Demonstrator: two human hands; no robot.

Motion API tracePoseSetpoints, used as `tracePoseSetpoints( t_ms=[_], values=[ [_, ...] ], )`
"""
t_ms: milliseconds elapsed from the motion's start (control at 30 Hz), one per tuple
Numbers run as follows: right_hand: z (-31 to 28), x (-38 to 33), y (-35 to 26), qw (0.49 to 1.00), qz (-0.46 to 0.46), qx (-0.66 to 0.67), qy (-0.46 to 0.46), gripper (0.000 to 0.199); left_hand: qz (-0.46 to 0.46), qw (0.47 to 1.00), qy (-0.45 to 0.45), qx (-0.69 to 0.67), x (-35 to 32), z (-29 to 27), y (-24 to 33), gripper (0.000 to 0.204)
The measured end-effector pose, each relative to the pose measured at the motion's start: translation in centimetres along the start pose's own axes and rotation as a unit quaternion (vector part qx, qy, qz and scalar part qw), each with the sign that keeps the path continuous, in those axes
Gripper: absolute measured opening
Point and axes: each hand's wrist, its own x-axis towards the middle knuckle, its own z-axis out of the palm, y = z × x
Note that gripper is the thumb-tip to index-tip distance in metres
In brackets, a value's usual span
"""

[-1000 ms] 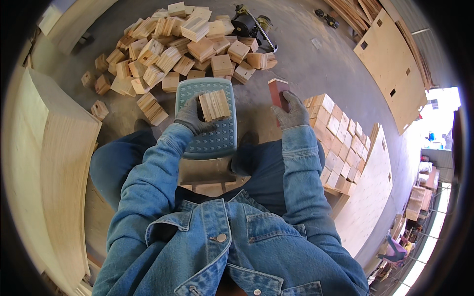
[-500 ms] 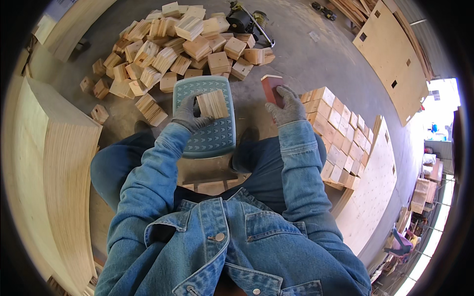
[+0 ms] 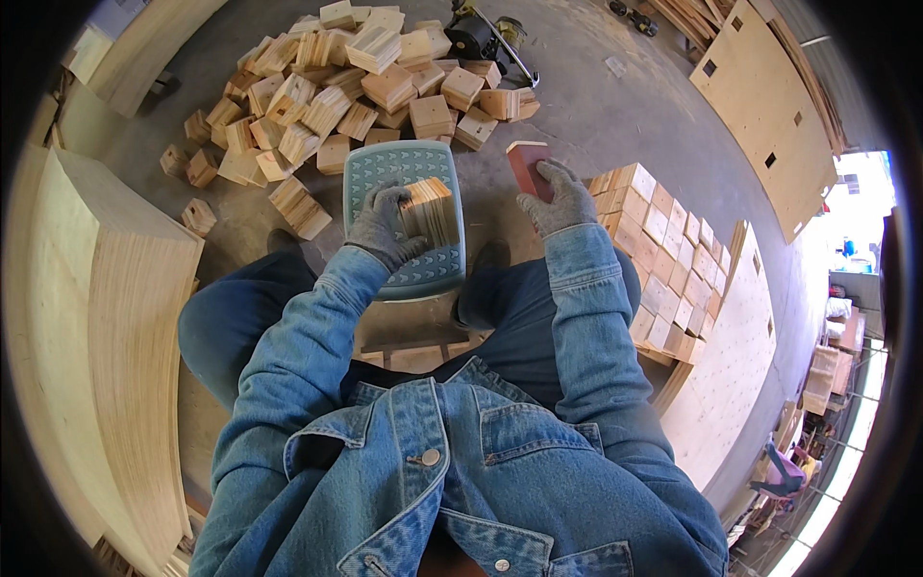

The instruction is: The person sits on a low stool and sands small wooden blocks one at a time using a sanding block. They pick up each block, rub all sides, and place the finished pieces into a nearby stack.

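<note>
My gloved left hand [image 3: 387, 229] grips a plywood block [image 3: 429, 212] from its left side, above a blue-grey plastic stool [image 3: 404, 279] with a pattern of raised marks. The block's layered edge faces up, with a darker orange-brown strip along its far end. Off to the right, my gloved right hand [image 3: 561, 199] is closed round a reddish-brown sanding block [image 3: 528, 165] with a pale far edge. The two blocks are well apart. Whether the plywood block touches the stool top I cannot tell.
Beyond the stool lies a loose heap of wooden blocks [image 3: 332, 82], with a dark power tool [image 3: 471, 37] at its far edge. Neat rows of blocks [image 3: 663, 255] stand to my right, beside a plywood sheet [image 3: 731, 356]. A tall plywood stack [image 3: 139, 346] rises on my left.
My left hand has turned the plywood block, so its layered edge and a darker strip now show differently. The right hand keeps its hold on the sanding block, almost still.
</note>
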Motion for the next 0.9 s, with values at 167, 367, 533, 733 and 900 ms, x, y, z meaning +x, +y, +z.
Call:
tracePoseSetpoints(
  t_ms=[167, 367, 533, 733, 900],
  values=[
    [0.0, 0.0, -0.1, 1.0, 0.004, -0.006, -0.007, 0.071, -0.013, 1.0, -0.005, -0.022, -0.6, 0.5, -0.1, 0.096],
    [0.7, 0.1, 0.8, 1.0, -0.017, 0.016, 0.015, 0.066, -0.121, 0.97, -0.061, -0.2, -0.9, 2.2, -0.9, 0.12],
    [0.0, -0.2, 0.1, 0.999, -0.01, 0.027, 0.014, 0.064, -0.206, 0.924, -0.108, -0.302, 0.4, 1.4, 1.1, 0.133],
    [0.9, -1.1, -0.9, 0.997, -0.044, 0.051, 0.036, 0.064, -0.188, 0.896, -0.006, -0.401, 2.6, 2.2, -1.1, 0.137],
    [2.7, -3.6, -3.7, 0.987, -0.141, 0.049, 0.066, 0.067, -0.236, 0.918, -0.016, -0.317, 4.6, 2.1, -3.7, 0.137]
  ],
)
